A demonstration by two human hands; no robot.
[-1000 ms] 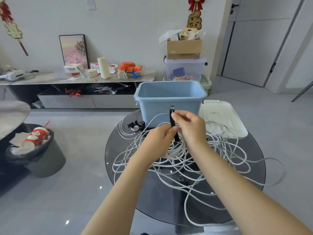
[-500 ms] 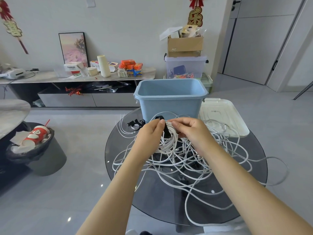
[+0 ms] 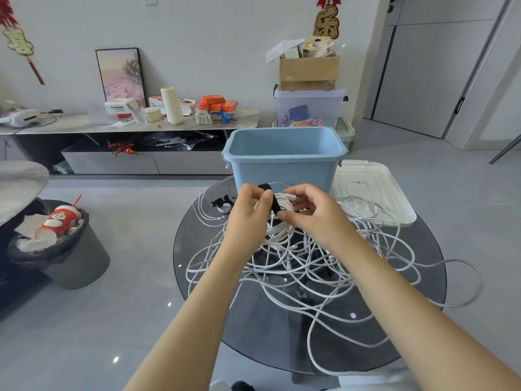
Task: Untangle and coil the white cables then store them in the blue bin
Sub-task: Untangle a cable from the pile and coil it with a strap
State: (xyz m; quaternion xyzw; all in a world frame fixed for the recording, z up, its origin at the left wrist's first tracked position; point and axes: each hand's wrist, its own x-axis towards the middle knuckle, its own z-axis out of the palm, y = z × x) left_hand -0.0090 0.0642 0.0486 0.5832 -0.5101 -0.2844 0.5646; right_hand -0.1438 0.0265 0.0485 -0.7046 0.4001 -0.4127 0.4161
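Black fabric strap [image 3: 271, 201], short and flat, is being wrapped around a small coiled bundle of white cable [image 3: 279, 218] held between both hands above the table. Left hand [image 3: 249, 215]: fingers curled round the left side of the bundle, thumb up against the strap. Right hand [image 3: 310, 211]: thumb and forefinger pinch the strap's lower end, other fingers loosely curled behind the coil. Below them a large loose tangle of white cables [image 3: 310, 266] sprawls over the round dark glass table [image 3: 417, 277], one loop hanging past the right edge. Pale blue plastic bin [image 3: 284, 162] stands open just behind the hands; its white lid [image 3: 372, 190] lies flat beside it to the right. Small black straps or clips [image 3: 221, 206], too small to identify, lie left of the bin. Judgement: step in hand is securing the first coil. To do it well, keep the left grip firm so the loops do not spring apart, pull the strap snug across the middle of the coil, press its end down fully before letting go. Most of the cable is not yet sorted.
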